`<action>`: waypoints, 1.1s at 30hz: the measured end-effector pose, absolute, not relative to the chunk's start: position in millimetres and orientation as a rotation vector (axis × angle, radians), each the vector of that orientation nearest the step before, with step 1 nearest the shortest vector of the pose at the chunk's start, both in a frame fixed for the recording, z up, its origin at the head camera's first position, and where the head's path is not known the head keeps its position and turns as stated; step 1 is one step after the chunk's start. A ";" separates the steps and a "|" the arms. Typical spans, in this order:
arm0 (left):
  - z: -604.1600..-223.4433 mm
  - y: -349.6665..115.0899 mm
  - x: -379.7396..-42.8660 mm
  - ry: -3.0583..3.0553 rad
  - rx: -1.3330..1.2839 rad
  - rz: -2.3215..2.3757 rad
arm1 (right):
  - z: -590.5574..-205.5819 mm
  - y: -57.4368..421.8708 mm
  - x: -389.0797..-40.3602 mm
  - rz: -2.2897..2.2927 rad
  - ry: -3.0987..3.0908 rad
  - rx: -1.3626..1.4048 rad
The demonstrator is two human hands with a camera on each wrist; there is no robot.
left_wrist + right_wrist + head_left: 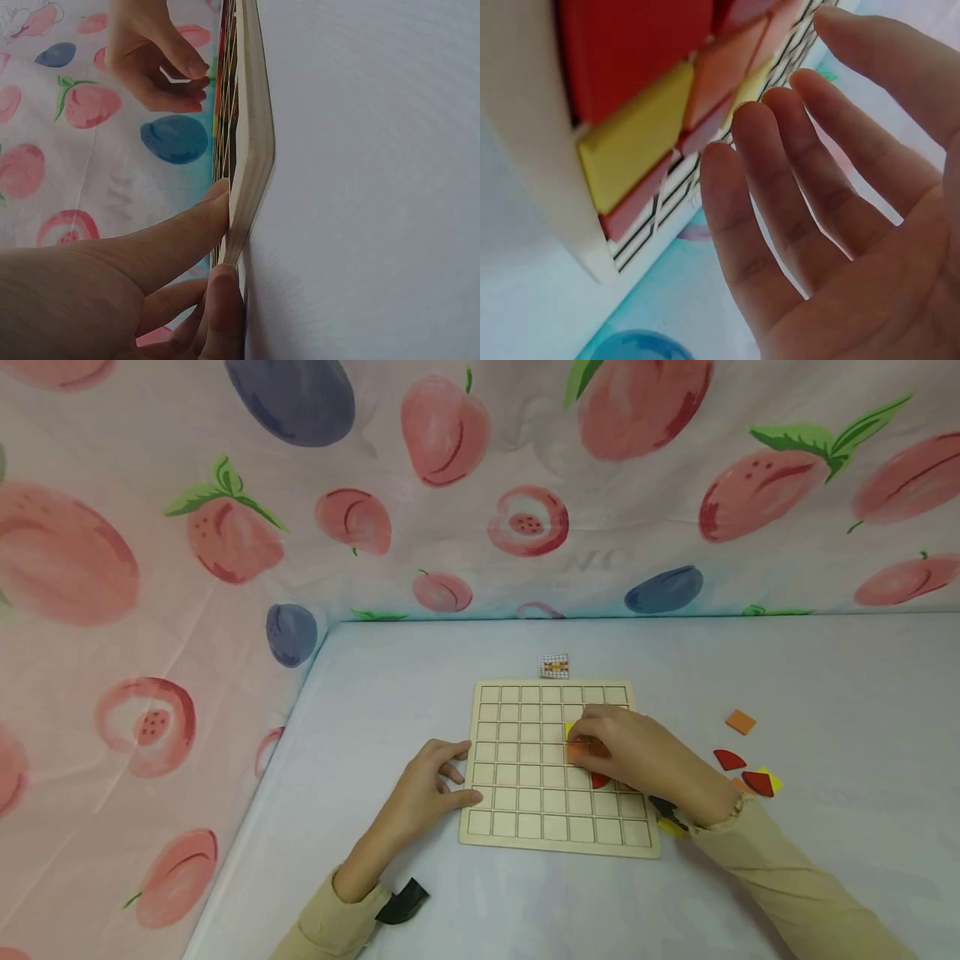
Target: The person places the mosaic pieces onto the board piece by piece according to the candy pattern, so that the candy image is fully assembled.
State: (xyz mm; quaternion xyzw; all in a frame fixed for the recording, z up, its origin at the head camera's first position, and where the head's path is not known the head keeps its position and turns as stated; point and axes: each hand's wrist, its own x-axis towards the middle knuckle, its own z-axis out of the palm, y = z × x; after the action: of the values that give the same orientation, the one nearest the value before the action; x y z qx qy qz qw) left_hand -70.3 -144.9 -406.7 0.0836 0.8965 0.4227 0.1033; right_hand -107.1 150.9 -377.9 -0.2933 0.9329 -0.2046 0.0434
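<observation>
A pale wooden grid board point(510, 822) lies flat on the white table. At its left edge my left hand point(423, 789) grips it, with the thumb on top and a finger against the side, as the left wrist view shows. Over the board's right half hovers my right hand point(637, 743), its fingers extended and nothing seen between them. Under and beside it sit an orange piece point(577, 752), a yellow piece point(568, 731) and a red piece point(599, 780). The right wrist view has red point(637, 52), yellow point(641, 135) and orange point(727, 67) pieces in the grid.
Right of the board lie an orange square point(741, 721), red quarter-circles point(729, 760) and a yellow piece point(774, 779). Another yellow piece point(672, 828) is partly under the right wrist. A small pattern card point(554, 666) lies behind the board. Fruit-print cloth point(525, 460) walls the back and left.
</observation>
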 end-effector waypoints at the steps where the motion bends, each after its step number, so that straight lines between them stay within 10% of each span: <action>1: -406.7 -144.7 -70.4 2.645 0.248 1.247 | -376.5 152.2 -106.6 -0.619 2.855 -0.895; 33: -404.9 -146.3 -67.1 2.635 0.294 1.225 | -369.3 224.4 -94.2 -0.527 2.937 -0.706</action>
State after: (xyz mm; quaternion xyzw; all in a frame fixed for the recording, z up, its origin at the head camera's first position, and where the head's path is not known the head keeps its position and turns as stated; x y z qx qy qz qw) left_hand -67.1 -146.3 -404.9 0.1000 0.8967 0.4169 0.1100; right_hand -94.2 224.4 -369.3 -0.2302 0.9572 -0.1716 0.0375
